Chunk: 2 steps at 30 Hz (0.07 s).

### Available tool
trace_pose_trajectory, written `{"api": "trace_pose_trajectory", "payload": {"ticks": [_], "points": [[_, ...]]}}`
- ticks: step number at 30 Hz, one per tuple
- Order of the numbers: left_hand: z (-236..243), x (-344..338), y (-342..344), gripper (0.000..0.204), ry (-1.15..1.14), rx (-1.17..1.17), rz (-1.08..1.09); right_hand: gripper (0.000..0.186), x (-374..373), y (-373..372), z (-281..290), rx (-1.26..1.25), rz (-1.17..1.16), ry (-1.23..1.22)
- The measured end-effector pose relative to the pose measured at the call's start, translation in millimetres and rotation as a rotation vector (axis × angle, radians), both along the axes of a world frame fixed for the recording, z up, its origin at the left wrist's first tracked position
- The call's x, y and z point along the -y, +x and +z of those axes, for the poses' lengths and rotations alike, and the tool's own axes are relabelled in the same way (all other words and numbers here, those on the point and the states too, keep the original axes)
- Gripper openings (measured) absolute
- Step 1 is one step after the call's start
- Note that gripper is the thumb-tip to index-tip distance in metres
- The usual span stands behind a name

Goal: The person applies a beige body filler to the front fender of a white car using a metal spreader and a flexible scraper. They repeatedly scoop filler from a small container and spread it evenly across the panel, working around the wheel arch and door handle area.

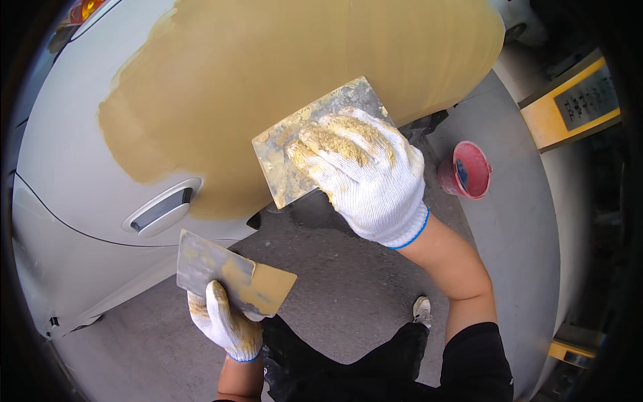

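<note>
My right hand [372,174], in a white knit glove smeared with tan putty, is closed around a flat, putty-stained spreader [274,157]. That spreader lies over the car's rear panel [301,53], where a broad tan coat of filler covers the light paint. Whether its edge touches the surface I cannot tell. Lower left, my gloved left hand [228,321] grips a second flat spreader [197,258], thumb on top. A thick layer of tan putty [271,288] sits on that one's right end. It is held apart from the car, below the door handle [162,208].
A red bucket [472,171] stands on the grey floor to the right. Beyond it is a yellow-framed panel [569,104] by the wall. My shoe [422,310] is on the floor below. The car's body fills the left side, with a tail light [87,8] at top left.
</note>
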<state>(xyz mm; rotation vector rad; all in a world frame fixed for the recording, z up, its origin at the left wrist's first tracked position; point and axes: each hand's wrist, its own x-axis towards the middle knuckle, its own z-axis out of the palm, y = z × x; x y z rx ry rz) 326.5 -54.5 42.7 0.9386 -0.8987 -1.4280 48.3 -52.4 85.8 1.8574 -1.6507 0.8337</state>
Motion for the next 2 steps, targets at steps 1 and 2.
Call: {"api": "trace_pose_trajectory", "payload": {"ticks": [1,2], "points": [[-2.3,-0.7,-0.6,0.04,0.006,-0.036,-0.019,0.042,-1.6,-2.4,-14.0,-0.06,0.001,-0.018],[-4.8,0.7,-0.2,0.042,0.0,-0.049,-0.055,0.038,-3.5,-5.9,-28.1,-0.114,0.004,-0.04]]}}
